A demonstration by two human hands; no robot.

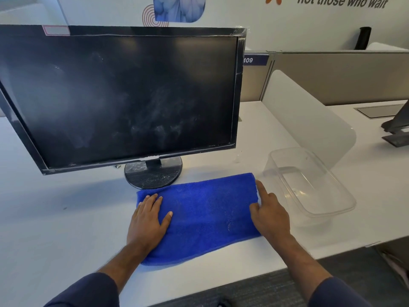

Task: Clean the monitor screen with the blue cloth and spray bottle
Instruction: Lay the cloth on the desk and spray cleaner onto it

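Office cubicle, white table [66,218] against a wall with printed lettering and a blue graphic. Monitor [124,94] stands at left on a round black base [153,173], screen dark, off, with pale smears and dusty streaks across the middle and lower right. Blue cloth [203,213] lies folded flat on the table just in front of the base, its far left corner near the base rim. Left hand [148,220] rests palm down on the cloth's left part, fingers straight and spread, grasping nothing. Right hand [270,216] sits at the cloth's right edge, index finger extended along that edge, the other fingers loosely bent; whether they pinch the cloth cannot be told. Clear plastic tub [309,185] stands just right of the cloth, close to the right hand. Frosted divider panel [309,111] rises behind the tub. Dark blue sleeves on both forearms.
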